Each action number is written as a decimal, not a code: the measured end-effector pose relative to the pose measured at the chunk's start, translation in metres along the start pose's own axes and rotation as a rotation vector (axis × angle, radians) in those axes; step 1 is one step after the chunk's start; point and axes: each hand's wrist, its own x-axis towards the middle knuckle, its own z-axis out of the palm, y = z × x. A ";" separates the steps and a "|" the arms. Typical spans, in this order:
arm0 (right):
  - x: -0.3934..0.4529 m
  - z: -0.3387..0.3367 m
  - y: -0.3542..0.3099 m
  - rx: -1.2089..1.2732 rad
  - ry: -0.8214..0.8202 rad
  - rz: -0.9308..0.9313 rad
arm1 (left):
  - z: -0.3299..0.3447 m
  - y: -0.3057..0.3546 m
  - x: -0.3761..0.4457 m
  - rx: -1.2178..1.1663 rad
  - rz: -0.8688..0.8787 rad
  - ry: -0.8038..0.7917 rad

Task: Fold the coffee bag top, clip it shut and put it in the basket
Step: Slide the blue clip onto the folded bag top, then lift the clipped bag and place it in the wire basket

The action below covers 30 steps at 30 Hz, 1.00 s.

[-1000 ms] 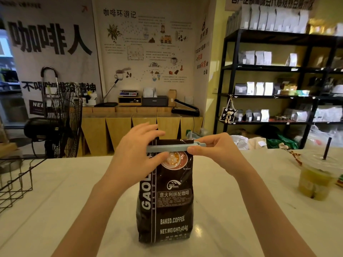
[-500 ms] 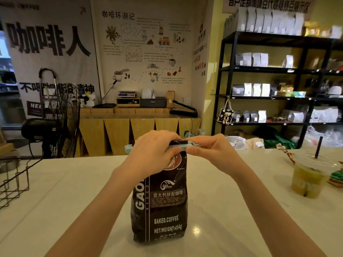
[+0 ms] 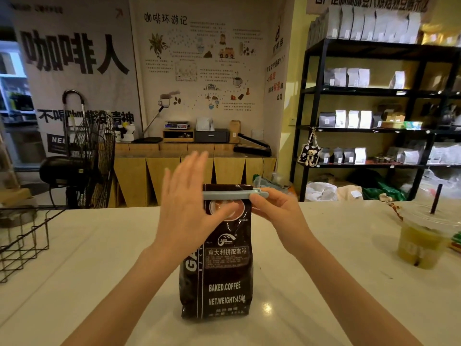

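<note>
A dark coffee bag (image 3: 224,275) stands upright on the white counter (image 3: 99,283) in front of me. A pale blue clip (image 3: 227,195) runs across its folded top. My right hand (image 3: 277,211) pinches the clip's right end. My left hand (image 3: 189,208) hovers at the bag's upper left with fingers spread and raised, its thumb lying across the bag's front; it hides the clip's left end. The black wire basket (image 3: 22,243) sits at the counter's left edge, well apart from the bag.
A plastic cup of green drink with a black straw (image 3: 421,243) stands on the counter at the right. A black floor fan (image 3: 87,156) is behind the counter's left side. Shelves of bags (image 3: 374,121) fill the right background.
My left hand has let go of the clip and opened, fingers lifting up. The right hand stays pinched on the clip's right end. The bag stands where it was.
</note>
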 end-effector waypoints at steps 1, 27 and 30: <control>0.000 0.002 0.004 0.073 -0.003 0.052 | -0.003 -0.004 -0.006 -0.154 -0.167 -0.058; 0.057 0.090 -0.034 -0.211 -0.357 0.209 | -0.073 -0.077 -0.004 -0.741 -0.630 -0.155; 0.080 0.131 -0.045 -0.164 -0.403 0.154 | -0.108 -0.099 0.004 -0.689 -0.631 -0.056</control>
